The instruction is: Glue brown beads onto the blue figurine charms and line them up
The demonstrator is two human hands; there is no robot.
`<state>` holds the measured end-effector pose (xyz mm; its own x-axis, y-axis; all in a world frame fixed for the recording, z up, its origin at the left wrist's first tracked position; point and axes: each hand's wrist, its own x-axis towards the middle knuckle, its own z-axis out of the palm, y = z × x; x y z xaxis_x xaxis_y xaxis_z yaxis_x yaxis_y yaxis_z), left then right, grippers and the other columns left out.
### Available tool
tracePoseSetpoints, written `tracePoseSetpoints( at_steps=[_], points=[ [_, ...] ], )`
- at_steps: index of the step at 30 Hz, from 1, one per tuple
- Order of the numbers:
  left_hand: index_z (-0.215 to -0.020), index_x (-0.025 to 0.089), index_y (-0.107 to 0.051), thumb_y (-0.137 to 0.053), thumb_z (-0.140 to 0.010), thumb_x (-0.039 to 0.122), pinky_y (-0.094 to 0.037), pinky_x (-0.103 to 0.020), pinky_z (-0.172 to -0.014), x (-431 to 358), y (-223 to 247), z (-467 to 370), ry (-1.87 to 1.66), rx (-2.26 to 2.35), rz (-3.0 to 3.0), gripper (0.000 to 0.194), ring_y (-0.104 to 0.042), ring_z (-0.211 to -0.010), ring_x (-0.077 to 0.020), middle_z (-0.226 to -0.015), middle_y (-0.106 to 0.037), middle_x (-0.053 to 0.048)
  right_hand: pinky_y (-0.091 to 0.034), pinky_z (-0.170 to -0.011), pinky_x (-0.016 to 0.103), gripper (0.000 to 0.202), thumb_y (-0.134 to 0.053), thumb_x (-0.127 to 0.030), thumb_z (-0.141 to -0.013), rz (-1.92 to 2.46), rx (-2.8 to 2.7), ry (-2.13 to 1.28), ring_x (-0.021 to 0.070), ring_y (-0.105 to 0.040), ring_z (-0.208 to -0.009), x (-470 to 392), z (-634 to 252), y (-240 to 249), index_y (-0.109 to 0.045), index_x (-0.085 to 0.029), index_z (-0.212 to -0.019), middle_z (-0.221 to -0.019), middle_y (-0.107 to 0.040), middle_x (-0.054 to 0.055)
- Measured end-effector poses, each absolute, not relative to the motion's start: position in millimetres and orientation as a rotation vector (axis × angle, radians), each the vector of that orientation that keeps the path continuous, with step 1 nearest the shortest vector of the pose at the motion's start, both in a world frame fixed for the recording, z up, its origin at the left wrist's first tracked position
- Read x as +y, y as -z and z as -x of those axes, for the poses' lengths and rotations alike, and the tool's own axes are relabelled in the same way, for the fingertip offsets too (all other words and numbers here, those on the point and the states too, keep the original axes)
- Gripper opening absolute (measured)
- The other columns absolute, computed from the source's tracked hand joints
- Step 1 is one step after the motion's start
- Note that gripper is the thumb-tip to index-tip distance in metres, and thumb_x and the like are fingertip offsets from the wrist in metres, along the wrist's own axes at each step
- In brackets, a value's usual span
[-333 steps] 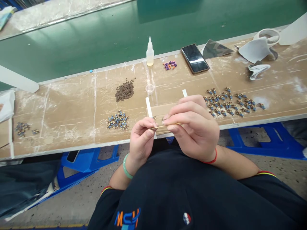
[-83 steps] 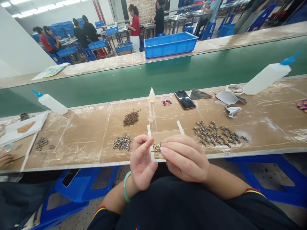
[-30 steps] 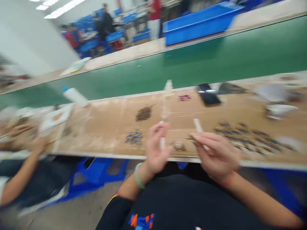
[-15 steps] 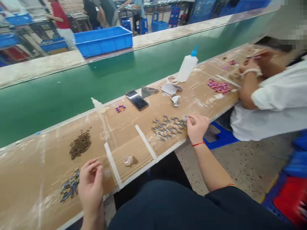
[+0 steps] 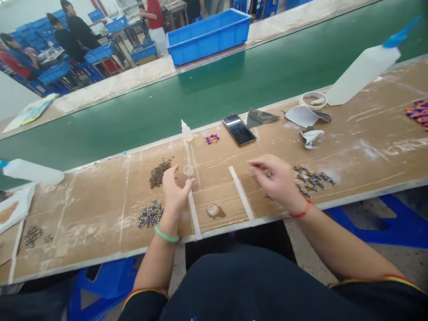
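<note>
My left hand [image 5: 174, 189] is raised between a pile of small brown pieces [image 5: 160, 174] and a strip of white tape [image 5: 194, 214], thumb and fingers apart with nothing between them. Just below it lies a heap of blue and gold pieces [image 5: 151, 214]. My right hand [image 5: 276, 180] hovers over the left edge of scattered blue and gold pieces [image 5: 312, 178], its fingertips pinched together; what they hold, if anything, is too small to make out. Between the hands, a small round clear container [image 5: 213, 210] sits on the cardboard, and a clear ring-like lid [image 5: 188, 170] lies near my left fingertips.
Behind the hands are a small dropper bottle [image 5: 187, 132], purple and orange pieces [image 5: 212, 138] and a phone [image 5: 239, 130]. White bottles stand at right [image 5: 363, 73] and lie at left [image 5: 35, 171]. A blue crate [image 5: 209, 38] rests beyond the green belt [image 5: 133, 111].
The view has swung left. My right hand has moved from the far right edge of the scattered pieces to their left side. My left hand has risen from beside the heap, its fingers now apart.
</note>
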<state>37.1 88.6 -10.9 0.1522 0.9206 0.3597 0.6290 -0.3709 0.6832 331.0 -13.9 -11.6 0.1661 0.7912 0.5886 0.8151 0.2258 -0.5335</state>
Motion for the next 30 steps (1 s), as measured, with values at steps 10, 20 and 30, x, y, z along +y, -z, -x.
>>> tracePoseSetpoints(
  at_steps=[10,20,30],
  points=[
    [-0.107,0.015,-0.07,-0.067,-0.078,0.018,-0.054,-0.039,-0.09,111.3,31.2,-59.3,-0.888,1.539,-2.055,0.029,-0.068,-0.094,-0.0243,-0.102,-0.074,-0.01,-0.059,-0.085,0.037,0.032,-0.063,-0.043,-0.099,1.756,-2.086,-0.609,0.0168,-0.067,-0.093,101.5,-209.5,-13.0,-0.065,-0.014,-0.111,-0.106,-0.068,0.006],
    [-0.1,0.014,-0.071,-0.075,-0.075,0.02,-0.053,-0.041,-0.091,111.0,34.5,-63.2,-0.907,1.507,-2.038,0.027,-0.068,-0.097,-0.0266,-0.099,-0.074,-0.011,-0.058,-0.092,0.041,0.032,-0.063,-0.039,-0.099,1.816,-2.028,-0.681,0.02,-0.066,-0.105,107.2,-217.4,-10.9,-0.064,-0.015,-0.12,-0.119,-0.066,0.009],
    [-0.124,0.017,-0.066,-0.088,-0.063,0.026,-0.046,-0.048,-0.107,106.1,26.8,-52.7,-1.066,1.507,-1.953,0.066,-0.057,-0.123,-0.0318,-0.125,-0.06,-0.015,-0.039,-0.062,0.028,0.037,-0.059,-0.046,-0.095,1.468,-1.554,-0.79,0.0113,-0.045,-0.059,79.9,-243.1,-8.6,-0.054,-0.018,-0.072,-0.062,-0.051,-0.003]
  ],
)
